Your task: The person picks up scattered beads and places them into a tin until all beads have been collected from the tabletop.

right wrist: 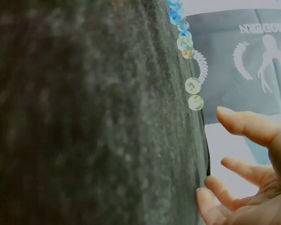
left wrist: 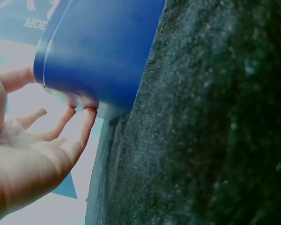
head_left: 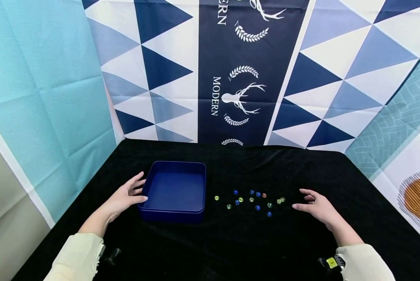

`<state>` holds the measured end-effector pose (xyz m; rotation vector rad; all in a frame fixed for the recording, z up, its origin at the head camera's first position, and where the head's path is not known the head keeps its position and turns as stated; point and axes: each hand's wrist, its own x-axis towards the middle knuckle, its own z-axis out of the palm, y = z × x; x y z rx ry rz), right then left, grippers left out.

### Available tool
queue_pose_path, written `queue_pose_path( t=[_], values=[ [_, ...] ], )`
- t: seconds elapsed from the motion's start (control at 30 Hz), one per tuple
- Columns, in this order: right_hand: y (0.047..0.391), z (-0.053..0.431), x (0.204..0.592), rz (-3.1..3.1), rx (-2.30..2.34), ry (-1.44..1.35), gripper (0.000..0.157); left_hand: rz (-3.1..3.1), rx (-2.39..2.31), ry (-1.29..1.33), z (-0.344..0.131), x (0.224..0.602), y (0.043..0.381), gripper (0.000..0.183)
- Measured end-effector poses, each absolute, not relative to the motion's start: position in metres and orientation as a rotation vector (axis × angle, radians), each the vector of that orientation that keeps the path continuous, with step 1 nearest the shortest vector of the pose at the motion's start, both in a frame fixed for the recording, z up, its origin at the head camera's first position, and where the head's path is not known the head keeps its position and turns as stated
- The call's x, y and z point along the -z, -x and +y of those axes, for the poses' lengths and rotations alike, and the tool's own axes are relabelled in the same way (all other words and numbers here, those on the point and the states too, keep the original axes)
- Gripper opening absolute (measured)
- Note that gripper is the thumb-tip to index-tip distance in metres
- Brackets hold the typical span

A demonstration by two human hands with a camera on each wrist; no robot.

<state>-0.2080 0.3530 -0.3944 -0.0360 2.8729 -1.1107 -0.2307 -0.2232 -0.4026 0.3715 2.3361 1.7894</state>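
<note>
A square dark blue box (head_left: 172, 216) with an open top stands left of the middle of the black table. At its left side is my left hand (head_left: 124, 198), fingers spread and the thumb by the rim. In the left wrist view, fingertips (left wrist: 90, 112) touch the side of the blue box (left wrist: 98, 51). Several glass marbles lie scattered to the right of the box, among them a yellow-green marble (head_left: 216, 198), a blue marble (head_left: 269, 214) and a reddish marble (head_left: 264, 195). Just right of the greenish marbles (right wrist: 195, 102), my right hand (head_left: 316, 207) hovers with loosely bent fingers, holding nothing.
Black cloth (head_left: 231, 246) covers the table. Behind it hangs a patterned curtain (head_left: 167, 78) with triangles and deer heads; a light blue cloth (head_left: 45, 89) hangs at the left. A dark strap device (head_left: 330, 262) is on the right wrist.
</note>
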Motion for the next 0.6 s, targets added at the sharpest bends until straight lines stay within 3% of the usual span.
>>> queue_pose_path(
  t=[0.6],
  values=[
    [0.225,0.342,0.406,2.644,1.492,0.102,0.055,2.305,-1.761,-0.326,-0.225,0.404,0.231,0.075]
  ],
)
